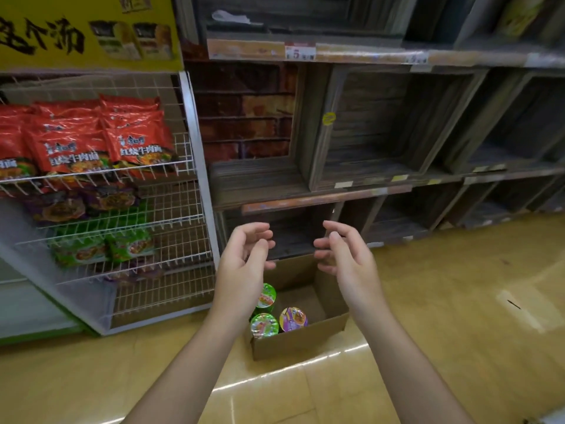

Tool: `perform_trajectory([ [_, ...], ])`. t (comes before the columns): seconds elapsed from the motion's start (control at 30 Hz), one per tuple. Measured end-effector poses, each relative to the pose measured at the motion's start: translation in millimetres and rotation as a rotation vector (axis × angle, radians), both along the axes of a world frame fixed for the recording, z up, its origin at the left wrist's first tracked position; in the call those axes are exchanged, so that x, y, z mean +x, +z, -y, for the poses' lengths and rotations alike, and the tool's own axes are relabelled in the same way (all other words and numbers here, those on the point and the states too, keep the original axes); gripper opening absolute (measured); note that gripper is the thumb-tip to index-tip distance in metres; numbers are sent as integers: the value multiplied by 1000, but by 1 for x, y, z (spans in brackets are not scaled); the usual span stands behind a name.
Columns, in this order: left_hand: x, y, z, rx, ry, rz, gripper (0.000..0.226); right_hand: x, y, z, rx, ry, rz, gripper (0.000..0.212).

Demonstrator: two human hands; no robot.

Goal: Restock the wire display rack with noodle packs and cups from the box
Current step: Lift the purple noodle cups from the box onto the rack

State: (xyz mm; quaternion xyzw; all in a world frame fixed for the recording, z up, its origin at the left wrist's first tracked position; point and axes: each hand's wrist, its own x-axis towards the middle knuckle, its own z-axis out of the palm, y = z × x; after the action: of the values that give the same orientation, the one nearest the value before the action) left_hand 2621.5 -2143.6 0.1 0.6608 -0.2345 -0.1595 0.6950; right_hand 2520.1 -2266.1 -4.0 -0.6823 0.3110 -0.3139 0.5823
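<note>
A cardboard box (pixel 301 339) stands open on the floor below my hands. Inside it are two green-lidded noodle cups (pixel 264 325) and one purple-lidded cup (pixel 293 319). My left hand (pixel 244 264) and my right hand (pixel 345 255) hover above the box, palms facing each other, fingers curled and apart, holding nothing. The white wire display rack (pixel 171 240) stands to the left. Its top tier holds red noodle packs (pixel 91 142), the tier below purple packs (pixel 82 203), then green packs (pixel 101 249).
Dark wooden shelf cubbies (pixel 382 133) fill the wall behind the box and to the right, with price tags on their edges. A yellow sign (pixel 85 29) tops the rack. The floor (pixel 458 316) is glossy yellow tile.
</note>
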Motion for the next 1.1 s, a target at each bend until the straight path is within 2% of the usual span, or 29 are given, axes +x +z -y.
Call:
perform_trajectory([
  [0.23, 9, -33, 63, 40, 25, -66, 26, 16, -45, 59, 56, 14, -59, 19],
  [0.4, 57, -77, 107, 64, 28, -97, 25, 64, -95, 98, 83, -24, -81, 19],
  [0.53, 112, -138, 148, 90, 38, -175, 26, 117, -159, 129, 122, -27, -118, 19],
  [0.73, 175, -286, 210, 215, 20, -229, 24, 180, -305, 181, 134, 16, -198, 21],
  [0.87, 189, -425, 244, 331, -9, -219, 23, 194, -448, 219, 161, 45, -265, 21],
  [1.03, 192, -613, 275, 526, -153, -123, 21, 196, -635, 263, 142, 133, -338, 21],
  [1.1, 194, -658, 281, 601, -258, -56, 18, 196, -678, 273, 144, 151, -369, 20],
])
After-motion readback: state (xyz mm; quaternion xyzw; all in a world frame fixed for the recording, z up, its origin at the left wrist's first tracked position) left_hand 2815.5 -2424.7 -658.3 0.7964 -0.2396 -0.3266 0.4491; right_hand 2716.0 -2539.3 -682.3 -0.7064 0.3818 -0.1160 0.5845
